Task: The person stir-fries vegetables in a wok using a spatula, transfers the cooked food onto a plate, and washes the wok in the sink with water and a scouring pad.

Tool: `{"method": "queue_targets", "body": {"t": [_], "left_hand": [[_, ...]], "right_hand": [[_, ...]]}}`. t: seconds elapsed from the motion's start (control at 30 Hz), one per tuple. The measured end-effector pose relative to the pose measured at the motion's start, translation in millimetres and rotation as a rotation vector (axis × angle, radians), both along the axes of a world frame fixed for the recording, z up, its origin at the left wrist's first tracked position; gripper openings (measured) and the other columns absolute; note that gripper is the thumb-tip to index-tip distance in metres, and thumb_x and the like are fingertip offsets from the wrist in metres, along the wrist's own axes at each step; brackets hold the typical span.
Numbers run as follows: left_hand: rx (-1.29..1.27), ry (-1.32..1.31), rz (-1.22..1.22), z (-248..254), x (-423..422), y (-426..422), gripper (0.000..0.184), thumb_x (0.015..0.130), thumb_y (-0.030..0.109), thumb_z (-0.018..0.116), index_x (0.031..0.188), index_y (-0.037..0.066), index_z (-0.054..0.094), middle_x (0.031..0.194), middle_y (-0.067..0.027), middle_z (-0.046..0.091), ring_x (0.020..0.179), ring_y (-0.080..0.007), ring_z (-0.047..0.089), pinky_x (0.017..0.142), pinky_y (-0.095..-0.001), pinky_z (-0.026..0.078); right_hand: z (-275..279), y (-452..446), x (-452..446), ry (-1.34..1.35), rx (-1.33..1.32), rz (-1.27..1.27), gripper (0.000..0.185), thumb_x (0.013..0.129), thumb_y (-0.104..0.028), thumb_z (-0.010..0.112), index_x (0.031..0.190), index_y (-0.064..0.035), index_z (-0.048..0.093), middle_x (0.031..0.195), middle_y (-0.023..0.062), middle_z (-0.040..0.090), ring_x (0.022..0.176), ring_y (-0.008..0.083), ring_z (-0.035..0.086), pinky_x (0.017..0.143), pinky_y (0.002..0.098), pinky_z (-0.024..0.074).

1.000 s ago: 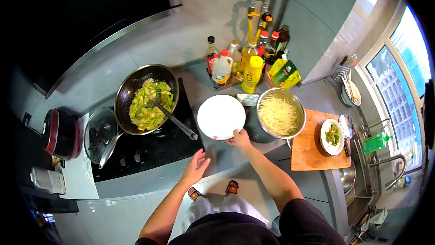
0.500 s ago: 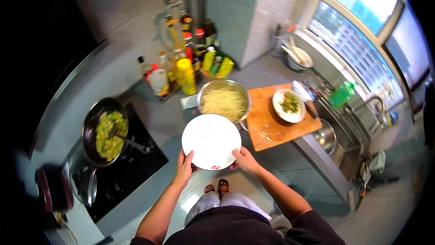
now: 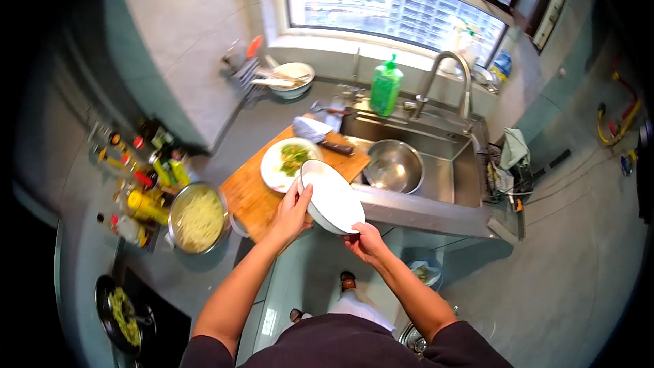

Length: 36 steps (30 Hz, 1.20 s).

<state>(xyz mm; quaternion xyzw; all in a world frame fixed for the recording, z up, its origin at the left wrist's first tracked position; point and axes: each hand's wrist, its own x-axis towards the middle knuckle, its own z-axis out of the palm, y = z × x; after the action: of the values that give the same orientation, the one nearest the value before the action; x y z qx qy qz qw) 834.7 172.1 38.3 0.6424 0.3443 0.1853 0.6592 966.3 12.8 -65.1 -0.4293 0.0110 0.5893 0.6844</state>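
Both hands hold a white bowl [image 3: 332,198], tilted, in front of the counter edge. My left hand [image 3: 293,213] grips its left rim with the thumb on top. At the lower right rim, my right hand [image 3: 368,242] is closed on it. Just behind the bowl, a white dish with chopped greens [image 3: 294,158] rests on a wooden cutting board [image 3: 252,191]. A knife [image 3: 334,143] lies at the board's far edge. To the left stands a metal bowl of pale shredded strips [image 3: 199,219].
A sink [image 3: 446,170] holds a metal basin [image 3: 394,167]. Behind it stand a green soap bottle [image 3: 385,87] and a faucet [image 3: 465,78]. Seasoning bottles [image 3: 146,206] and a wok of food [image 3: 125,317] are at left. A lined bin [image 3: 426,271] is on the floor.
The view has swung right toward the sink. My left hand has joined my right on the white bowl, which has been lifted from the counter and is now tilted.
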Motion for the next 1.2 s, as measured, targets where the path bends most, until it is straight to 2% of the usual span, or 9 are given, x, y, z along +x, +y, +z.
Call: {"method": "queue_targets", "body": {"t": [0.13, 0.3, 0.57, 0.63, 0.73, 0.87, 0.97, 1.07, 1.2], "left_hand": [[0.0, 0.011, -0.125, -4.3, 122.6, -3.2, 0.062, 0.093, 0.055, 0.05, 0.137, 0.013, 0.041, 0.077, -0.0002, 0.05, 0.064, -0.0085, 0.052, 0.05, -0.0275, 0.05], [-0.013, 0.219, -0.148, -27.4, 195.1, 0.8, 0.072, 0.089, 0.061, 0.053, 0.142, 0.015, 0.038, 0.109, -0.0093, 0.057, 0.077, -0.0207, 0.059, 0.064, -0.038, 0.058], [-0.063, 0.211, -0.201, -19.7, 221.5, -7.5, 0.085, 0.088, 0.062, 0.054, 0.149, 0.01, 0.026, 0.11, -0.0087, 0.054, 0.089, -0.0175, 0.058, 0.064, -0.0374, 0.057], [-0.035, 0.21, -0.184, -24.2, 215.9, -8.5, 0.076, 0.089, 0.062, 0.051, 0.141, 0.008, 0.036, 0.114, -0.0112, 0.057, 0.096, -0.0218, 0.06, 0.063, -0.0376, 0.057], [-0.175, 0.294, -0.077, -22.9, 185.1, -6.7, 0.069, 0.089, 0.062, 0.049, 0.128, 0.006, 0.048, 0.104, -0.0111, 0.063, 0.093, -0.021, 0.062, 0.056, -0.0335, 0.056], [-0.352, 0.207, -0.025, -13.1, 99.7, -7.3, 0.066, 0.092, 0.057, 0.05, 0.137, 0.009, 0.038, 0.101, -0.0093, 0.063, 0.077, -0.0166, 0.063, 0.062, -0.0333, 0.056], [-0.375, 0.028, 0.242, -32.6, 19.8, -15.9, 0.06, 0.095, 0.044, 0.053, 0.136, 0.003, 0.041, 0.118, -0.0139, 0.061, 0.096, -0.0227, 0.065, 0.073, -0.0374, 0.056], [-0.283, -0.117, 0.484, -69.5, -78.6, -27.4, 0.059, 0.095, 0.044, 0.053, 0.135, 0.001, 0.042, 0.112, -0.0128, 0.063, 0.085, -0.0195, 0.067, 0.059, -0.0325, 0.057], [-0.287, -0.3, 0.909, -44.8, -208.7, -77.0, 0.055, 0.096, 0.032, 0.055, 0.135, -0.004, 0.041, 0.124, -0.0147, 0.058, 0.107, -0.0213, 0.06, 0.088, -0.0331, 0.049]], "right_hand": [[1.6, -6.4, 85.8, 0.336, 0.019, -0.125, 0.018, 0.091, -0.007, 0.048, 0.102, 0.006, 0.054, 0.083, 0.015, 0.062, 0.06, 0.0154, 0.058, 0.053, 0.0255, 0.0553], [-40.2, -6.4, 136.9, 0.587, 0.042, -0.122, 0.018, 0.093, -0.011, 0.054, 0.102, 0.0048, 0.056, 0.083, 0.0162, 0.059, 0.056, 0.0117, 0.056, 0.052, 0.022, 0.0559], [-30.0, -16.5, 181.0, 0.384, -0.001, -0.247, 0.021, 0.09, -0.005, 0.049, 0.106, 0.0066, 0.054, 0.084, 0.0165, 0.06, 0.059, 0.0137, 0.055, 0.053, 0.0232, 0.053], [-24.3, -17.1, 178.4, 0.385, -0.081, -0.19, 0.024, 0.087, -0.005, 0.049, 0.108, 0.0047, 0.052, 0.083, 0.0145, 0.059, 0.06, 0.0147, 0.054, 0.053, 0.0248, 0.0523], [-1.4, -21.0, 157.2, 0.049, -0.148, -0.11, 0.025, 0.085, -0.006, 0.047, 0.108, 0.0034, 0.051, 0.082, 0.0127, 0.058, 0.061, 0.0151, 0.054, 0.052, 0.0262, 0.0526], [21.7, -7.3, 125.8, -0.446, -0.095, 0.046, 0.032, 0.082, -0.007, 0.043, 0.113, 0.0014, 0.047, 0.084, 0.0121, 0.061, 0.057, 0.0167, 0.058, 0.048, 0.0297, 0.0523], [31.9, 15.4, 78.8, -0.642, 0.024, 0.194, 0.039, 0.083, -0.007, 0.041, 0.122, 0.0013, 0.04, 0.083, 0.0122, 0.062, 0.055, 0.0169, 0.059, 0.046, 0.0298, 0.0515], [44.7, 43.4, 11.7, -0.752, 0.151, 0.416, 0.038, 0.088, -0.009, 0.041, 0.125, 0.0018, 0.037, 0.086, 0.0121, 0.062, 0.055, 0.0151, 0.058, 0.047, 0.0274, 0.0507], [68.5, 76.9, -103.0, -0.8, 0.283, 0.811, 0.046, 0.094, -0.012, 0.043, 0.136, 0.0006, 0.03, 0.094, 0.0128, 0.061, 0.061, 0.0133, 0.06, 0.053, 0.026, 0.0529]]}}
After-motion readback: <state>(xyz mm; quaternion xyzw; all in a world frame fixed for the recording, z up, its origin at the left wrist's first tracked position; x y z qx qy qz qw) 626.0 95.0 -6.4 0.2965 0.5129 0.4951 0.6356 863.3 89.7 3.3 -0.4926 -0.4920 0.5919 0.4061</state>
